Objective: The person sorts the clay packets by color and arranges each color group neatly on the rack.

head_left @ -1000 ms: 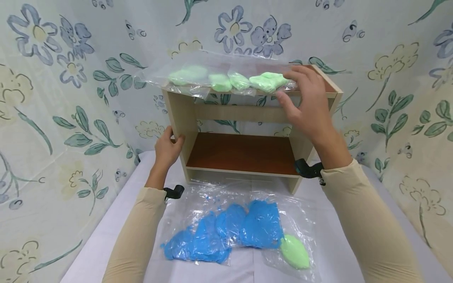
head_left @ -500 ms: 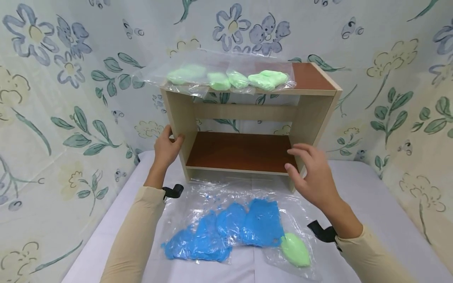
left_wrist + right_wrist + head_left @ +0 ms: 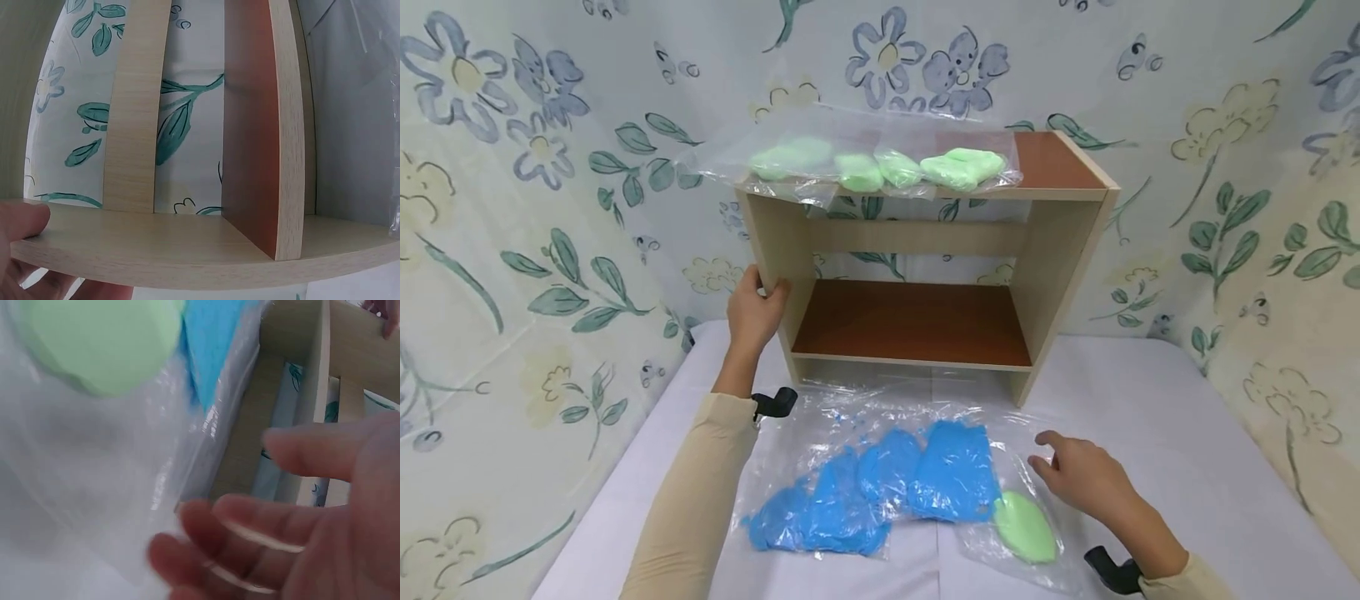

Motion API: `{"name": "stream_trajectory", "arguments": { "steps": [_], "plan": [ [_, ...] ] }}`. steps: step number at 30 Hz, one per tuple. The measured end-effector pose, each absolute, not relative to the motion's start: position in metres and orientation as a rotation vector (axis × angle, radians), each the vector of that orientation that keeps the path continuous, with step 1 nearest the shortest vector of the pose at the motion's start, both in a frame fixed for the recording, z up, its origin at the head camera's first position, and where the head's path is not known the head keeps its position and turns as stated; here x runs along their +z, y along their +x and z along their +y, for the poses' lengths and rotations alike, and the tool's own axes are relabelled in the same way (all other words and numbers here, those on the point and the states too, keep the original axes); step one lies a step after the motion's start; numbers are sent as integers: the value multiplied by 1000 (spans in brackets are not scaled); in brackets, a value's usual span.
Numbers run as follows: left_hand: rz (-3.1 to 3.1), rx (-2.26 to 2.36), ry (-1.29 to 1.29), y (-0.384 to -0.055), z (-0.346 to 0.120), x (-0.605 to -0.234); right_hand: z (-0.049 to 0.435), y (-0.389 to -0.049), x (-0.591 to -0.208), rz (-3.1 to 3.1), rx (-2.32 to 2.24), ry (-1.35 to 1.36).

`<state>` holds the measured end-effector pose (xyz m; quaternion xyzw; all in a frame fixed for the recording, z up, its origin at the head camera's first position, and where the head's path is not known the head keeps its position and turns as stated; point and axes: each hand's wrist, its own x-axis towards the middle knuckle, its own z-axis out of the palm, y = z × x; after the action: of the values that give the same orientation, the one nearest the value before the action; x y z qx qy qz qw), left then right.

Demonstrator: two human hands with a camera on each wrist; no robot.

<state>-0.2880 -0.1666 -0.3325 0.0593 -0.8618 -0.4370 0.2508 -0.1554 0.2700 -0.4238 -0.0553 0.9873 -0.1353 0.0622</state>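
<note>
A small wooden shelf unit [image 3: 913,321] with pale sides and red-brown boards stands on the white cloth. My left hand [image 3: 755,312] grips the front edge of its left side panel [image 3: 156,244], thumb on the inner face and fingers around the outer face. My right hand [image 3: 1088,477] is empty, fingers loosely bent, above the cloth beside the lower clear plastic bags. Flattened blue clay-like pieces [image 3: 955,471] lie there under clear film, with a light green oval lump [image 3: 1025,528] to their right. The right wrist view shows the right fingers [image 3: 250,531] close to that film.
Clear plastic with several light green lumps [image 3: 962,169] lies on the shelf's top, overhanging its front and left edges. A floral curtain [image 3: 550,333] hangs behind and at both sides. White cloth [image 3: 1135,392] covers the surface.
My right hand has come down from the green lumps on the shelf's top, past the right side, to beside the lower plastic. My left hand has kept its grip on the side panel.
</note>
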Motion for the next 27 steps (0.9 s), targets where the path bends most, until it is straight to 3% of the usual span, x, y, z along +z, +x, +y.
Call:
{"name": "stream_trajectory", "arguments": {
  "steps": [12, 19, 27],
  "plan": [
    [-2293, -1239, 151, -288, -167, -335, 272, -140, -453, 2878, -265, -42],
    [-2290, -1287, 142, -290, -167, -338, 275, -136, -461, 2835, -173, 200],
    [-2320, -1278, 137, -290, -171, -339, 277, -137, -463, 2860, -239, 162]
  ]
}}
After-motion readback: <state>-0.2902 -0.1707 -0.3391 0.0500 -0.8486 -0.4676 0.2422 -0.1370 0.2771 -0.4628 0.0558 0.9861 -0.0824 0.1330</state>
